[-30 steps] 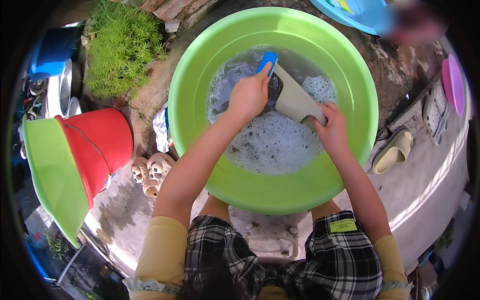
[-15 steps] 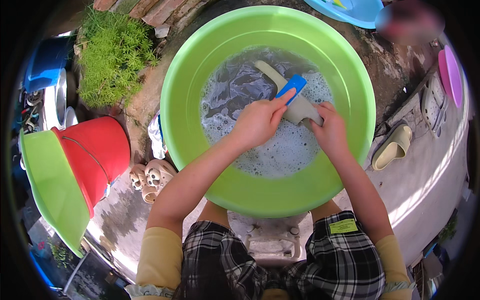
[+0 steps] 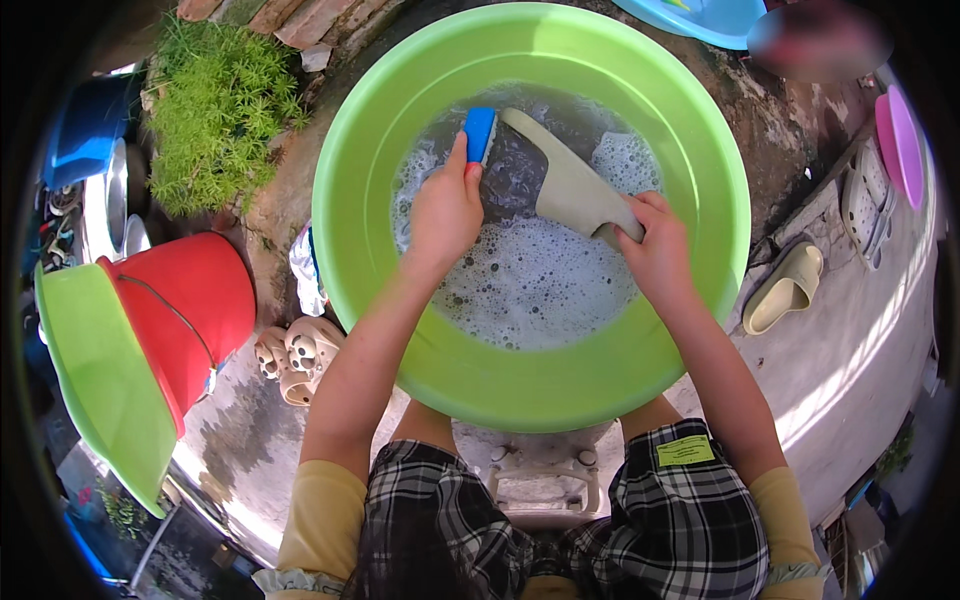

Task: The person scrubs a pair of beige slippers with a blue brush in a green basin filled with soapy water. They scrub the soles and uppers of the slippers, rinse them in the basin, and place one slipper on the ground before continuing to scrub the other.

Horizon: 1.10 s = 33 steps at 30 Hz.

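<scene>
A blue scrub brush (image 3: 480, 133) with pale bristles is gripped in my left hand (image 3: 446, 212), over the left part of the suds. My right hand (image 3: 660, 252) pinches one end of a grey-green slipper (image 3: 578, 188), holding it on a slant above the water. The slipper's far end lies close to the brush, and the bristles face toward it. Both hands are inside a large green basin (image 3: 540, 385) of grey soapy water (image 3: 535, 285) with foam on top. The slipper's underside is hidden.
At left, a red bucket (image 3: 195, 315) lies tipped beside a green basin (image 3: 100, 375). Beige clogs (image 3: 305, 350) sit by the big basin's lower left. A matching slipper (image 3: 785, 290) and grey clog (image 3: 860, 208) are at right; a blue basin (image 3: 705, 22) is beyond.
My left hand and the brush have moved left, off the slipper's surface. The slipper stays in my right hand, its upper face now uncovered.
</scene>
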Motion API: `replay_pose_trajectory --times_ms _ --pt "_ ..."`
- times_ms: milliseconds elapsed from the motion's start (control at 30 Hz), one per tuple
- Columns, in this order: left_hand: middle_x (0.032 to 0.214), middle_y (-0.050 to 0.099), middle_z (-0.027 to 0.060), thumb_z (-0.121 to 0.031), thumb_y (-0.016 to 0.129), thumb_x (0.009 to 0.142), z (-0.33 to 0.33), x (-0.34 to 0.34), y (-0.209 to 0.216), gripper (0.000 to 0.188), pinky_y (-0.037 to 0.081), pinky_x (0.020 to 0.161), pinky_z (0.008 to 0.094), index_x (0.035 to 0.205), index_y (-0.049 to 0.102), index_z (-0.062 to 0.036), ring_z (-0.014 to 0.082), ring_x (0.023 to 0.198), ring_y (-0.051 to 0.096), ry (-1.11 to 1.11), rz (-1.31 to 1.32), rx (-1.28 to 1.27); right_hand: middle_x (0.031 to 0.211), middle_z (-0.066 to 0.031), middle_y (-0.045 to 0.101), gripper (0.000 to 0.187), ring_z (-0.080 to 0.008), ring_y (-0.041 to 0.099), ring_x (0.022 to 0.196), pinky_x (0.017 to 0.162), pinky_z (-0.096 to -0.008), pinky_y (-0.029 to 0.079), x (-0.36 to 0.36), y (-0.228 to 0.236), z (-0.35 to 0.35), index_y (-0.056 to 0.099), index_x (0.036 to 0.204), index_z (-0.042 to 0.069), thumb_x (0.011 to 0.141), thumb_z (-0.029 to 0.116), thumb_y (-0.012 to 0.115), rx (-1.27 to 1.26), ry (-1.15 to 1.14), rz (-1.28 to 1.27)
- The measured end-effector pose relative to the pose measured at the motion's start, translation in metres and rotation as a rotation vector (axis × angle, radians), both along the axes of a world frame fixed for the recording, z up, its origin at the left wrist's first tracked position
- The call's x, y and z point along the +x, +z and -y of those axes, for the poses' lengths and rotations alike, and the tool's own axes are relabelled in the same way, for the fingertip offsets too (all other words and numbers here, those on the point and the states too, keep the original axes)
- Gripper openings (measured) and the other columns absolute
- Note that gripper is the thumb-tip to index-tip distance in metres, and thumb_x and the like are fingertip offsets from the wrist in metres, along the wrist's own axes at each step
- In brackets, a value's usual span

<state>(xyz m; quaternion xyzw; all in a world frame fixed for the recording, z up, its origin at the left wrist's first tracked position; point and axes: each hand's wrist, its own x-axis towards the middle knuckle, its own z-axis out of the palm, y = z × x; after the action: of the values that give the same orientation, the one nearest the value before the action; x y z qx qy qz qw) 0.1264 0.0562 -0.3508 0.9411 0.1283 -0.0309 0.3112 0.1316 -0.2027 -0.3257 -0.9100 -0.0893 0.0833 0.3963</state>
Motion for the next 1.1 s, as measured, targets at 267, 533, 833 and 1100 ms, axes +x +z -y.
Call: replay_pose_trajectory --times_ms 267,533,833,1100 --pt "0.079 0.06 0.0148 -0.022 0.053 0.096 0.048 -0.022 0.04 0.041 0.05 0.065 0.0446 0.136 0.055 -0.0139 0.0363 0.071 0.062 -0.386 0.033 -0.198 0.097 -0.012 0.06 0.033 -0.0326 0.063 0.085 0.074 -0.0385 0.051 0.0 -0.005 0.005 0.069 0.109 0.008 0.076 0.002 0.065 -0.028 0.021 0.011" --pt "0.07 0.062 0.0153 -0.027 0.059 0.092 0.029 -0.006 0.035 0.04 0.049 0.054 0.0446 0.13 0.06 -0.014 0.0339 0.06 0.062 -0.326 0.092 0.016 0.097 -0.0117 0.061 0.033 -0.0337 0.062 0.086 0.074 -0.0387 0.05 -0.004 -0.002 -0.003 0.068 0.107 0.008 0.075 0.002 0.067 -0.017 0.067 0.068" --pt "0.072 0.063 0.0207 -0.026 0.059 0.093 0.004 0.022 0.018 0.038 0.048 0.057 0.0439 0.13 0.061 -0.0141 0.0373 0.063 0.062 -0.095 0.012 0.111 0.099 -0.0105 0.059 0.037 -0.0318 0.063 0.087 0.076 -0.0377 0.05 -0.004 0.0 -0.004 0.067 0.112 0.007 0.075 0.002 0.067 -0.04 0.081 -0.004" --pt "0.071 0.064 0.0176 -0.022 0.06 0.093 0.01 0.002 0.005 0.04 0.048 0.056 0.0459 0.132 0.06 -0.015 0.0369 0.061 0.061 -0.196 0.144 0.062 0.101 -0.0103 0.059 0.04 -0.0314 0.062 0.09 0.077 -0.0378 0.05 -0.005 0.004 -0.004 0.066 0.114 0.006 0.074 0.0 0.067 -0.047 0.082 -0.031"
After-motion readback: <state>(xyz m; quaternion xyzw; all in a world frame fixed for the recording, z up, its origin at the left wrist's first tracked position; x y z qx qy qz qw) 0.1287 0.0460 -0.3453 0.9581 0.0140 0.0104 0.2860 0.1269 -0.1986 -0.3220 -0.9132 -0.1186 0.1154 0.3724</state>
